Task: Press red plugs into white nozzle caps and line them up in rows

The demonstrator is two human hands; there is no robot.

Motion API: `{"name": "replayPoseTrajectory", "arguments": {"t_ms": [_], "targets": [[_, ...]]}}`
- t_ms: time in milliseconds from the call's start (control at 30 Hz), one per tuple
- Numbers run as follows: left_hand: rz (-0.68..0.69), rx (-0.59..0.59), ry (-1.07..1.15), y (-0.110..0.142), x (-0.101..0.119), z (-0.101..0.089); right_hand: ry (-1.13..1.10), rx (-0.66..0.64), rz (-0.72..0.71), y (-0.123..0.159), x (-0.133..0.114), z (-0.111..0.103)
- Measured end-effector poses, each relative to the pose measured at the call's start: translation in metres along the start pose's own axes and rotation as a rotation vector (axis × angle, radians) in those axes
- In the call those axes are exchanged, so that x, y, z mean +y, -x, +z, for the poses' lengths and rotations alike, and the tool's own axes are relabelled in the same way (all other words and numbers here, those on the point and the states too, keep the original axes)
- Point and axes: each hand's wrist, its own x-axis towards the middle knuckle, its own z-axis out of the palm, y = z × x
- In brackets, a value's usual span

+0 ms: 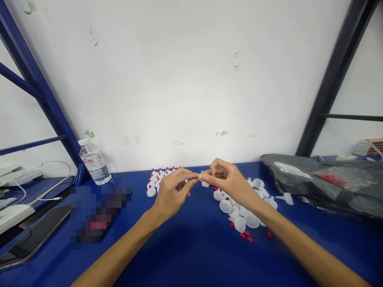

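My left hand (175,189) and my right hand (226,177) meet at the fingertips above the blue table (185,247). Both are closed in a pinch; whatever is between the fingers is too small to make out. A white plastic piece (205,184) shows just below my right thumb, and I cannot tell if it is held. Beyond my left hand, white nozzle caps with red tips (151,186) stand upright in a group. Loose white nozzle caps (239,223) lie under and around my right forearm, with several small red tips (247,235) among them.
A water bottle (95,163) stands at the back left, near a blurred-out dark object (104,217). A phone (36,237) and a white power strip (14,215) with a cable lie farther left. Along the right side is a grey plastic bag (323,183). A white wall (191,79) rises behind.
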Motion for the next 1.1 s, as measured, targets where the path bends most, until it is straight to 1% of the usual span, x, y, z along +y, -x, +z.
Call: {"name": "replayPoseTrajectory", "arguments": {"t_ms": [100,167,267,367,467,567,633,700,900,1033,1100], "targets": [[-0.070,-0.078,0.005,-0.003,0.002,-0.004,0.034,-0.001,0.023,0.000,0.005,0.001],[-0.116,-0.110,-0.003,-0.004,0.002,-0.007,0.095,0.006,0.041,-0.001,0.008,0.001],[-0.156,-0.113,-0.065,-0.008,-0.001,-0.012,0.212,0.084,0.021,-0.002,0.009,0.000],[-0.137,-0.161,-0.252,-0.012,-0.012,-0.020,0.244,0.182,0.008,-0.003,0.006,-0.003],[-0.065,-0.280,-0.548,-0.013,-0.027,-0.027,0.242,0.224,0.029,-0.004,0.005,-0.005],[-0.074,-0.403,-0.751,-0.010,-0.040,-0.029,0.252,0.217,0.038,-0.004,0.007,-0.004],[-0.088,-0.466,-0.828,-0.008,-0.045,-0.029,0.271,0.202,0.036,-0.003,0.007,-0.002],[-0.097,-0.502,-0.872,-0.008,-0.048,-0.029,0.290,0.190,0.039,-0.002,0.007,0.000],[-0.125,-0.516,-0.920,-0.006,-0.052,-0.028,0.325,0.174,0.055,0.001,0.003,0.001],[-0.117,-0.467,-0.946,-0.004,-0.047,-0.025,0.352,0.172,0.054,0.001,0.003,0.002],[-0.091,-0.427,-0.921,-0.004,-0.042,-0.024,0.407,0.169,0.030,0.002,0.003,0.002]]}}
